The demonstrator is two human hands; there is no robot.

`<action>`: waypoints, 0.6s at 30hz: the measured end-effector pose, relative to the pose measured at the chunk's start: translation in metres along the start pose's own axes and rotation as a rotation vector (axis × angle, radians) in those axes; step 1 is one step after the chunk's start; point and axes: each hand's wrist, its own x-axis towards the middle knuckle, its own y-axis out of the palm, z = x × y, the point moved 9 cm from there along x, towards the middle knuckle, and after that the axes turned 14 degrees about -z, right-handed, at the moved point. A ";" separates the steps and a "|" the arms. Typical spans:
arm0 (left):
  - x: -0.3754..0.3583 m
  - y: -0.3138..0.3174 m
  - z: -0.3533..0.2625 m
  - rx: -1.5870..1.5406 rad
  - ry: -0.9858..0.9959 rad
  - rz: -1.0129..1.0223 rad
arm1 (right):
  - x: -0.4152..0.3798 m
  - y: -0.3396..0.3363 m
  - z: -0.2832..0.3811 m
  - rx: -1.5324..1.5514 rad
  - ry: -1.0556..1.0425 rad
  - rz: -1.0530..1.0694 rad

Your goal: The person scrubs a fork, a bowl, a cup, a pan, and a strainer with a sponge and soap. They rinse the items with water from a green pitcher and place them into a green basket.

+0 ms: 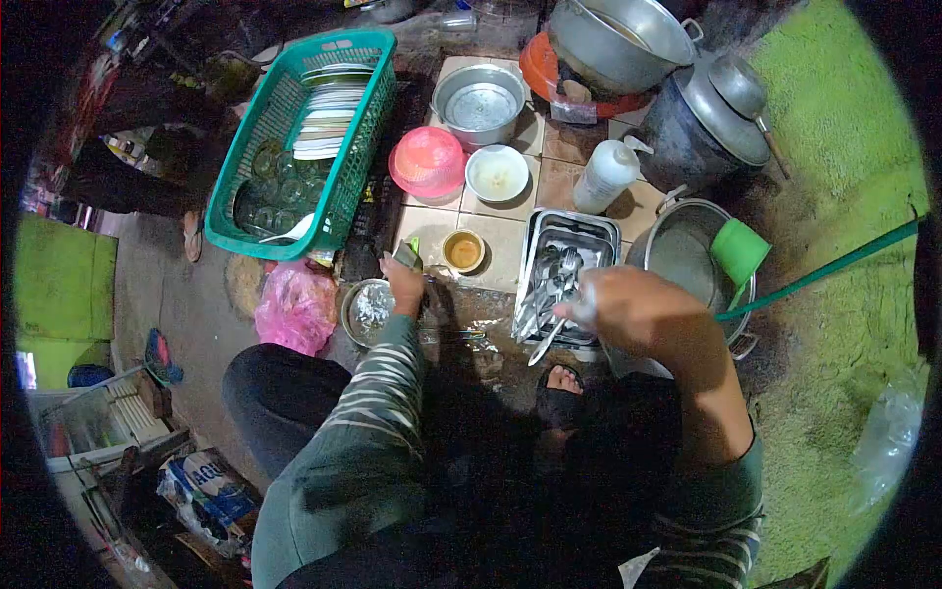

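Observation:
My left hand (pixel 404 283) is closed around a small green and dark sponge (pixel 406 253), just above a metal bowl (pixel 371 312) with suds. To its right a small cup (pixel 463 251) of brownish liquid stands on the tiles. Over the right edge of a rectangular metal tray (pixel 612 230) is my right hand (pixel 620 306), fingers curled round the handle of a spoon (pixel 546 346) whose bowl end points down and toward me. Forks and spoons (pixel 555 279) lie heaped in the tray. A white bottle (pixel 606 177) stands behind it.
A teal basket (pixel 339 187) with plates and glasses is at the upper left, a pink bag (pixel 296 308) below it. Pink (pixel 430 161) and white bowls (pixel 497 173) and a metal pot (pixel 479 102) stand on the tiles. At right, a green dipper (pixel 740 251) rests in a large pot (pixel 681 234).

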 end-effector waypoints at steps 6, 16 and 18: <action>-0.028 0.052 0.023 0.008 0.239 0.331 | 0.005 -0.008 0.022 0.048 -0.105 -0.099; -0.105 -0.005 0.023 -0.177 -0.031 0.062 | 0.030 0.014 -0.006 -0.101 0.096 0.099; -0.110 -0.001 0.032 -0.195 -0.165 0.136 | 0.032 0.007 -0.015 -0.133 0.127 0.040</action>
